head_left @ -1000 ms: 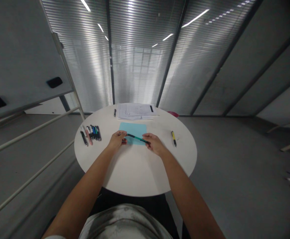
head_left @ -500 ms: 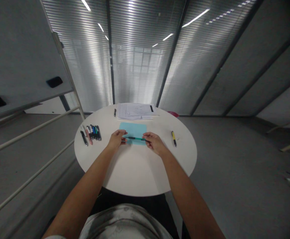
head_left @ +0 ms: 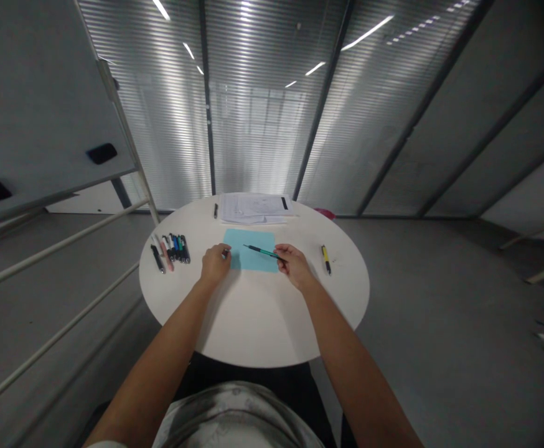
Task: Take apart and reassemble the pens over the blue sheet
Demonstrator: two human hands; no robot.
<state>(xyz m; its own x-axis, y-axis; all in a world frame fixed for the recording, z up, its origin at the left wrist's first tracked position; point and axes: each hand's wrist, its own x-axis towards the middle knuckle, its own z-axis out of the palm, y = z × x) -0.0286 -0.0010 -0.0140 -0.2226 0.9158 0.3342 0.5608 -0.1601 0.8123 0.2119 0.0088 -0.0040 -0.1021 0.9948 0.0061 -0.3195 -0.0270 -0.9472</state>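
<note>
reaching forward from either side of a pale patterned shirt [head_left: 239, 417], both bare arms slant inward over the round white table [head_left: 253, 323], the left forearm [head_left: 172, 336] and the right forearm [head_left: 340, 333] drawing closer together toward the wrists. the hands are apart, with a gap between them.

the left hand [head_left: 215, 264] is at the left edge of a light blue sheet [head_left: 253, 265], its back turned up and its fingers curled in, thumb and fingertips pinching a small dark piece [head_left: 226, 253] too small to make out. the right hand [head_left: 292, 266] is at the sheet's right edge, thumb side inward, its fingertips clamped on the dark end of a green and black pen [head_left: 265, 252]. that pen slants across the blue sheet, its thin tip pointing left and slightly away, well short of the left hand; whether it touches the sheet i cannot tell.

to the right of the right hand lies a yellow and black pen [head_left: 325, 259]; to the left of the left hand, a row of pens [head_left: 175, 246]. farther back sit stacked papers [head_left: 253, 210] with a dark pen [head_left: 216, 211] just beside them, and beyond the table hang slatted blinds [head_left: 257, 143].
</note>
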